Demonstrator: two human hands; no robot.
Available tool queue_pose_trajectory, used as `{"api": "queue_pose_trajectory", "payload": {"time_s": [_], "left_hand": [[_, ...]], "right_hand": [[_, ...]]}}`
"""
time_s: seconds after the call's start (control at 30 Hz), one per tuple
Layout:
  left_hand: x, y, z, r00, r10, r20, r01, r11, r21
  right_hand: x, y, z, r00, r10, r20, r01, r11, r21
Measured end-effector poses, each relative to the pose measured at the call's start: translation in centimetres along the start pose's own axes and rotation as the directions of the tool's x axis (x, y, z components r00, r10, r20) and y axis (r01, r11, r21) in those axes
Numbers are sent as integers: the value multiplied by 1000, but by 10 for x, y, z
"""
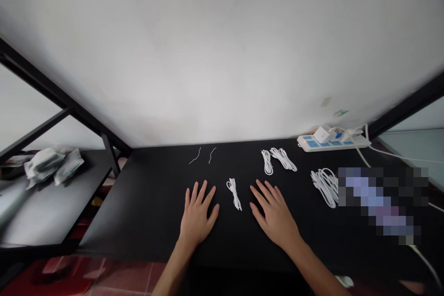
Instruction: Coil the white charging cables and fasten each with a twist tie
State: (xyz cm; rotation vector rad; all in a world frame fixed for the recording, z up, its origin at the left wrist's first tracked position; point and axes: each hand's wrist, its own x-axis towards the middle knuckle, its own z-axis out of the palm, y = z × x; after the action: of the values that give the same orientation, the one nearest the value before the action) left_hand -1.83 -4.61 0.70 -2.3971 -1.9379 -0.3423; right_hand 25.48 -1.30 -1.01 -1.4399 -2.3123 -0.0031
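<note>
My left hand [198,210] lies flat on the black tabletop [145,208] with its fingers spread, holding nothing. My right hand [274,212] rests the same way, also empty. Between them lies a coiled white cable [234,194], touching neither hand. Two short thin white wires [195,156] [212,155] lie farther ahead, beyond my left hand. Past my right hand are two more white cable bundles [267,162] [283,158], and a larger white bundle [324,187] lies to the right, its end hidden by a pixelated patch [381,203].
A white power strip [333,142] with blue sockets and a plugged-in white adapter sits against the white wall [222,55] at the back right, its cords trailing off the table. On a black shelf [45,212] at left lie grey plastic packets [43,166].
</note>
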Motion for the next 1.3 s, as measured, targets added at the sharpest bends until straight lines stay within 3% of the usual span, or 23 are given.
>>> {"api": "queue_pose_trajectory", "payload": {"time_s": [1.3], "left_hand": [[0, -1, -1, 1000, -13, -7, 12, 999, -34]], "right_hand": [[0, 1, 1, 1000, 10, 10, -10, 1000, 23]]}}
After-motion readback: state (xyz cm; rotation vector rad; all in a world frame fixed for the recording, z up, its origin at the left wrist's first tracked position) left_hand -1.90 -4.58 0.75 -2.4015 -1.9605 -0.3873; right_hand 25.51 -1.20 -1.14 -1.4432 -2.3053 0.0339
